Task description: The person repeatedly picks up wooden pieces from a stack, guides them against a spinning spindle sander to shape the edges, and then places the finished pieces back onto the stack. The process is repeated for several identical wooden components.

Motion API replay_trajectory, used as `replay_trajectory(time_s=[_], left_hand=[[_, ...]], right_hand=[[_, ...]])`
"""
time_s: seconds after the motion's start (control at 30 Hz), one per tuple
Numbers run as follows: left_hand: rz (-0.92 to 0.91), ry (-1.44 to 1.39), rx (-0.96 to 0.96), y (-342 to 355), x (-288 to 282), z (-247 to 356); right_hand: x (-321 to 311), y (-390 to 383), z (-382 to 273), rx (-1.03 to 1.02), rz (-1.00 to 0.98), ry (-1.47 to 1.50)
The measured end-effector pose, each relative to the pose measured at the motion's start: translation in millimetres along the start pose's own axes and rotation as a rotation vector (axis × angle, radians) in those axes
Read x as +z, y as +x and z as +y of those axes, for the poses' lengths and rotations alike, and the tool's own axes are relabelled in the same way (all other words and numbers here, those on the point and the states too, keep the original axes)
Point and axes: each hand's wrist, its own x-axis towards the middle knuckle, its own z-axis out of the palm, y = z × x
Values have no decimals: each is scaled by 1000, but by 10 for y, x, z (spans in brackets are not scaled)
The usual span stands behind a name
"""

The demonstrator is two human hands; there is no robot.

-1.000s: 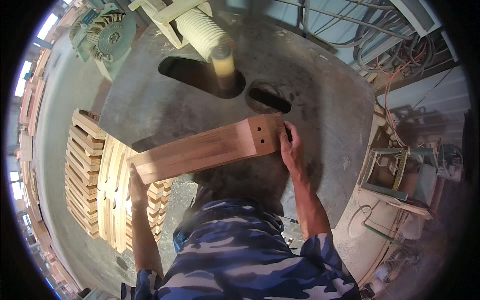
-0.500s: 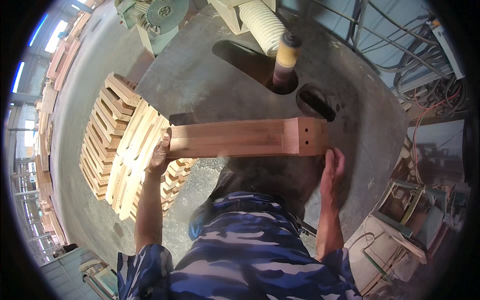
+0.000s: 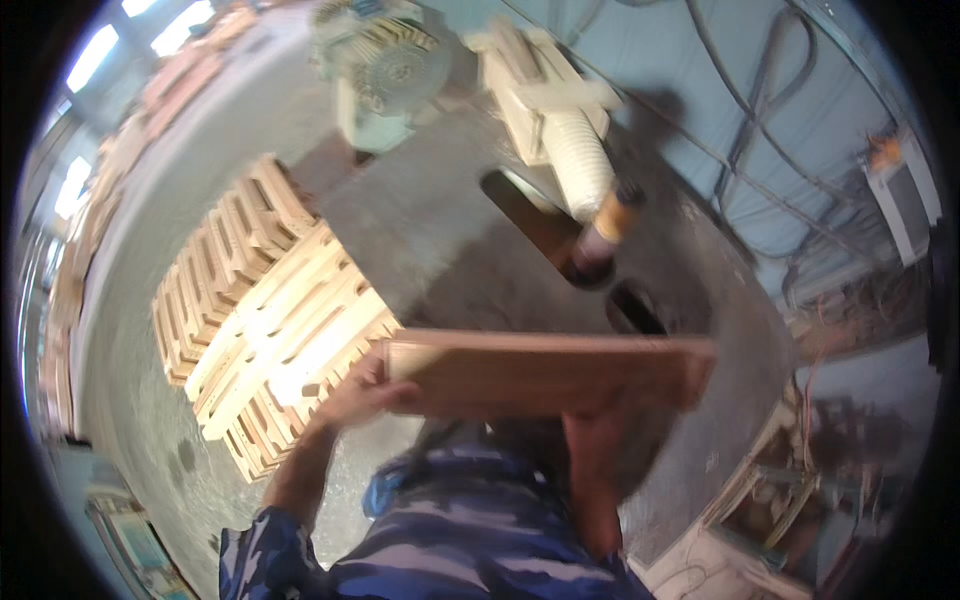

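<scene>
A: Where's the wooden block (image 3: 535, 378)?
B: Held over the worktop's (image 3: 430, 255) near side, left hand's (image 3: 362, 396) fingers gripping one end. Right hand's (image 3: 594, 430) blurry behind it, can't tell its fingers.
A: Room?
B: Worktop space toward the spindle (image 3: 606, 228); stacked wood (image 3: 275, 315) beside the left edge.
</scene>
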Motion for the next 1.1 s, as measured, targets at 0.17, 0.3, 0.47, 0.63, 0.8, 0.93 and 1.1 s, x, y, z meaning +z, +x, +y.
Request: replay_trajectory(time_s=[0.17, 0.3, 0.47, 0.63, 0.8, 0.93, 1.1], left_hand=[[-116, 798, 405, 79, 188, -181], [185, 1229, 442, 374, -120, -393], [640, 305, 201, 686, -516, -870], [540, -147, 195, 758, -53, -733], [248, -396, 119, 711, 408, -455], [17, -456, 186, 1107, 622, -617], [-18, 147, 61, 1012, 873, -412]], right_hand=[[-395, 479, -811, -29, 299, 390], [-1253, 1113, -856, 28, 248, 933], [-2082, 1175, -1272, -42, 215, 458], [-1992, 981, -2069, -41, -362, -237], [-1105, 967, -2217, 258, -738, -719], [-1109, 1073, -1592, 279, -792, -901], [-944, 1140, -899, 275, -956, -807]])
